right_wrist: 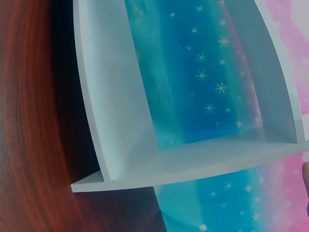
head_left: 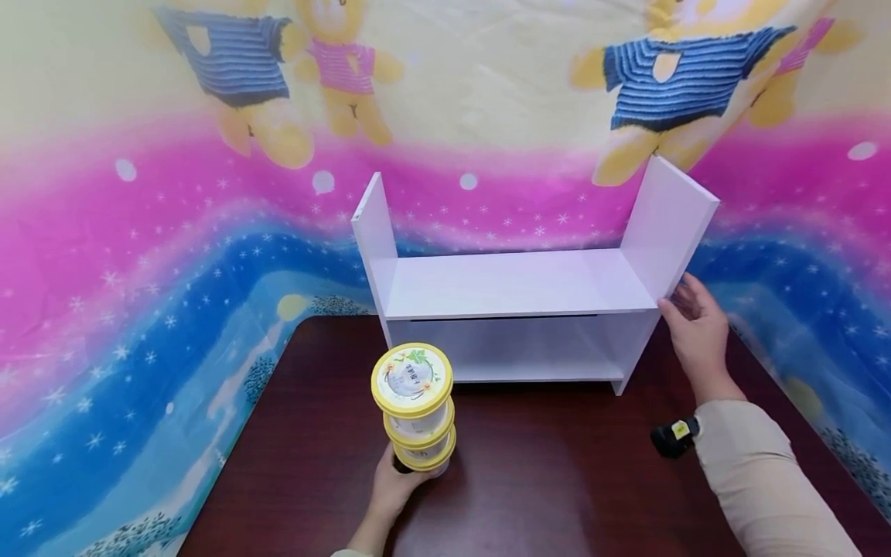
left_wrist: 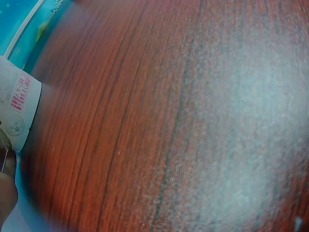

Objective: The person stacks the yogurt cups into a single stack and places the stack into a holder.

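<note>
My left hand (head_left: 393, 483) grips the lowest of three stacked white paper tubs (head_left: 418, 422) with yellow lids, low over the table's near side. The top lid (head_left: 412, 379) carries a flower print and faces up. In the left wrist view, a tub's white wall (left_wrist: 19, 101) with pink print shows at the left edge beside a fingertip (left_wrist: 7, 195). At the right side of a white two-tier shelf (head_left: 518, 282), my right hand (head_left: 699, 333) touches the side panel, thumb at its front edge. One fingertip (right_wrist: 306, 176) shows in the right wrist view.
The shelf stands at the back of a dark red-brown table (head_left: 529, 472), with upright side panels and two boards. A wall cloth (head_left: 487, 193) printed with bears and snowflakes hangs behind it. A black wrist device (head_left: 675, 437) sits by the right sleeve.
</note>
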{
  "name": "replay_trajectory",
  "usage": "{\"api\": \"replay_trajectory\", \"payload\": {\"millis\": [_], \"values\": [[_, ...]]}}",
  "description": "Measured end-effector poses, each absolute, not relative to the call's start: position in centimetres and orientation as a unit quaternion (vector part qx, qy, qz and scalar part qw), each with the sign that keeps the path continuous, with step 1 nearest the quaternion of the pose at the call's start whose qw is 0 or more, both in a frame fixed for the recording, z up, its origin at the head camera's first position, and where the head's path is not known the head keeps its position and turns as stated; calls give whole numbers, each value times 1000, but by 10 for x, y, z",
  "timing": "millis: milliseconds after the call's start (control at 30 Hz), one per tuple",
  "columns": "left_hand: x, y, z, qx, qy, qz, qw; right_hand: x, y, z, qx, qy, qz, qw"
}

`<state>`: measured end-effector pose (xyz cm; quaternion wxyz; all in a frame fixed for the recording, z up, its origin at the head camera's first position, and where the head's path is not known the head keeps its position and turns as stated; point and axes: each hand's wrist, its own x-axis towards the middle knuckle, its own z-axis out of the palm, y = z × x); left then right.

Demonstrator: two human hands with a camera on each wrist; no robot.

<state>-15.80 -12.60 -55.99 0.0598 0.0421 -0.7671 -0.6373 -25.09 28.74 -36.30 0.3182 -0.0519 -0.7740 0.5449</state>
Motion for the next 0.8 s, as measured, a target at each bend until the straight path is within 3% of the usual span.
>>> {"api": "replay_trajectory", "payload": {"millis": [433, 667, 800], "values": [[-150, -124, -525, 33, -755, -653, 49, -264, 290, -361, -101, -790, 518, 312], [-157, -125, -539, 18, -765, -641, 56, -267, 290, -358, -114, -788, 524, 304], [-156, -120, -527, 17, -765, -642, 44, -267, 289, -360, -112, -787, 521, 310]]}}
